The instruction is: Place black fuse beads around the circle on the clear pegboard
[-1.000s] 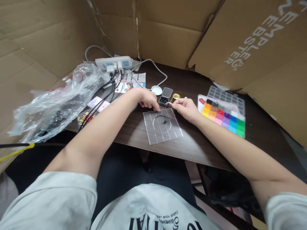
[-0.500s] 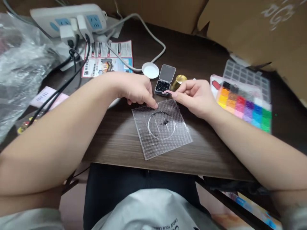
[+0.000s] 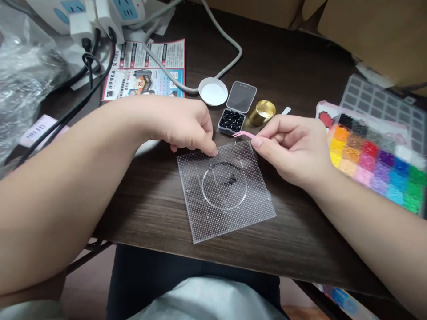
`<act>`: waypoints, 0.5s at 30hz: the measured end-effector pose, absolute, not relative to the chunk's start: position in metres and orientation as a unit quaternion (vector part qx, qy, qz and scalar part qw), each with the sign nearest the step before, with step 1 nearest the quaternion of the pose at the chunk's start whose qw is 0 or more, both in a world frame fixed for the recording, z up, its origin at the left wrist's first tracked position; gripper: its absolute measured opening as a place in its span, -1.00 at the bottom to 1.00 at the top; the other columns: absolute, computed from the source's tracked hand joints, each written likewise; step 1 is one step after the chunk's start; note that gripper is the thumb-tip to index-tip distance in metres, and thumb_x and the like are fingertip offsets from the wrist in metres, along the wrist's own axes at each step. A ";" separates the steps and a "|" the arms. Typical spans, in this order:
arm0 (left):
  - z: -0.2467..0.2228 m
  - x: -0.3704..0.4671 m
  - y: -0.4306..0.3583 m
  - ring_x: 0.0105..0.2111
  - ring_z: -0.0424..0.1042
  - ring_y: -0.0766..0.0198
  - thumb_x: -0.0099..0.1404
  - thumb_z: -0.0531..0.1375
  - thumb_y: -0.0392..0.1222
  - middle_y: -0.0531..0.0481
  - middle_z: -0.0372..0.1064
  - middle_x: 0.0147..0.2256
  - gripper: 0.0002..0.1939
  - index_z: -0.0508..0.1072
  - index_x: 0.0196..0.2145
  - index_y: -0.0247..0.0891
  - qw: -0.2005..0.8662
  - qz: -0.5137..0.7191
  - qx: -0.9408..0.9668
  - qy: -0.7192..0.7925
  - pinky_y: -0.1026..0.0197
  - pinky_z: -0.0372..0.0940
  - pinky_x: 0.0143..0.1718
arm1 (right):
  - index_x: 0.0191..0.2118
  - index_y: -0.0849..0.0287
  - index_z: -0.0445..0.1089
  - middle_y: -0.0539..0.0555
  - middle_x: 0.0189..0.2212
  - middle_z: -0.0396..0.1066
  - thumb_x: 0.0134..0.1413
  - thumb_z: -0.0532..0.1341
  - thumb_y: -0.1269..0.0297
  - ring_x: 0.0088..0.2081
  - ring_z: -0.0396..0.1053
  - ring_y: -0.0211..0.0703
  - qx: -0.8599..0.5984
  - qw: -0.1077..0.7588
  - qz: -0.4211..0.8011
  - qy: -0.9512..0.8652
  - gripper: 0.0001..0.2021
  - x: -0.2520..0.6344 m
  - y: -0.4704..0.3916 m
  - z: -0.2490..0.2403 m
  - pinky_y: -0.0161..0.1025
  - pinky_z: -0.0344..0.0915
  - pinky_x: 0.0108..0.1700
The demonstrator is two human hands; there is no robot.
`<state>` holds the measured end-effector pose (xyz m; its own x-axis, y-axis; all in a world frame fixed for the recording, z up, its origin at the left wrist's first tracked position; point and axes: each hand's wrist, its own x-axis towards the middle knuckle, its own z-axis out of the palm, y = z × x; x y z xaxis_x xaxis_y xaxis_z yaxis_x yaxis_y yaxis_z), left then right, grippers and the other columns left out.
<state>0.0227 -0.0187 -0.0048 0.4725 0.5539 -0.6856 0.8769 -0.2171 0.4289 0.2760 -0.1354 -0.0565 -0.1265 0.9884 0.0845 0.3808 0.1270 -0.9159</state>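
Observation:
A clear square pegboard (image 3: 227, 209) lies on the dark wooden table (image 3: 150, 195), with a few black beads (image 3: 230, 180) inside and along a circle outline. My left hand (image 3: 183, 122) rests its fingertips on the board's far edge. My right hand (image 3: 293, 144) pinches pink tweezers (image 3: 243, 134), whose tips point at a small open box of black beads (image 3: 231, 120) just beyond the board.
A gold cap (image 3: 262, 112) and a white lid (image 3: 212, 91) sit behind the bead box. A tray of coloured beads (image 3: 376, 164) is at the right. A leaflet (image 3: 147, 71), a power strip (image 3: 100, 11) with cables and a plastic bag (image 3: 20, 80) lie at the left. Cardboard stands behind.
The camera has come closer and tilted down, so the board looks larger. Both hands keep nearly the same places at the board's far edge, the tweezers still by the bead box.

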 end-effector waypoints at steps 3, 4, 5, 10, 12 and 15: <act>-0.003 0.020 -0.019 -0.54 0.37 0.25 0.30 0.52 0.07 0.05 0.35 -0.57 -0.62 0.56 -0.52 -0.14 0.425 -0.196 0.759 0.453 0.13 0.22 -0.38 | -0.36 -0.02 0.58 -0.06 -0.59 0.34 0.33 0.72 -0.05 -0.57 0.14 -0.21 -0.538 0.383 0.387 -0.644 -0.58 0.277 -0.136 -0.058 -0.13 0.09 -0.51; -0.004 0.020 -0.018 -0.54 0.37 0.24 0.32 0.52 0.07 0.05 0.35 -0.57 -0.61 0.56 -0.53 -0.14 0.428 -0.194 0.760 0.450 0.13 0.22 -0.39 | -0.36 -0.01 0.60 -0.05 -0.59 0.36 0.31 0.73 -0.05 -0.56 0.17 -0.20 -0.539 0.383 0.384 -0.644 -0.59 0.277 -0.136 -0.059 -0.13 0.08 -0.51; -0.004 0.020 -0.018 -0.55 0.37 0.24 0.32 0.51 0.07 0.04 0.34 -0.57 -0.60 0.54 -0.54 -0.13 0.429 -0.191 0.760 0.449 0.14 0.21 -0.40 | -0.36 -0.01 0.61 -0.05 -0.59 0.36 0.30 0.74 -0.05 -0.56 0.17 -0.19 -0.539 0.383 0.384 -0.645 -0.59 0.277 -0.136 -0.059 -0.13 0.06 -0.51; -0.005 0.020 -0.017 -0.60 0.30 0.22 0.32 0.52 0.01 0.03 0.28 -0.61 -0.54 0.47 -0.62 -0.10 0.447 -0.175 0.753 0.450 0.10 0.17 -0.47 | -0.39 -0.02 0.60 -0.05 -0.61 0.33 0.26 0.75 -0.02 -0.54 0.13 -0.19 -0.526 0.397 0.394 -0.641 -0.59 0.274 -0.135 -0.061 -0.11 -0.04 -0.49; -0.004 0.020 -0.017 -0.60 0.30 0.23 0.33 0.52 0.00 0.03 0.29 -0.61 -0.52 0.46 -0.63 -0.10 0.449 -0.171 0.751 0.453 0.09 0.17 -0.45 | -0.40 -0.01 0.61 -0.05 -0.62 0.33 0.25 0.73 0.04 -0.55 0.09 -0.21 -0.521 0.400 0.394 -0.643 -0.62 0.273 -0.134 -0.060 -0.10 -0.08 -0.47; -0.004 0.018 -0.017 -0.58 0.29 0.23 0.34 0.51 -0.01 0.02 0.29 -0.60 -0.51 0.44 -0.63 -0.11 0.459 -0.159 0.748 0.453 0.10 0.19 -0.44 | -0.42 -0.01 0.60 -0.08 -0.62 0.30 0.22 0.69 0.10 -0.55 0.03 -0.24 -0.512 0.404 0.388 -0.651 -0.66 0.273 -0.134 -0.060 -0.10 -0.11 -0.46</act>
<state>0.0180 -0.0174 -0.0038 0.5397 0.5313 -0.6530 0.8227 -0.1685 0.5429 0.2730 -0.1344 -0.0601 -0.1493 0.9805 0.1279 0.3532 0.1737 -0.9193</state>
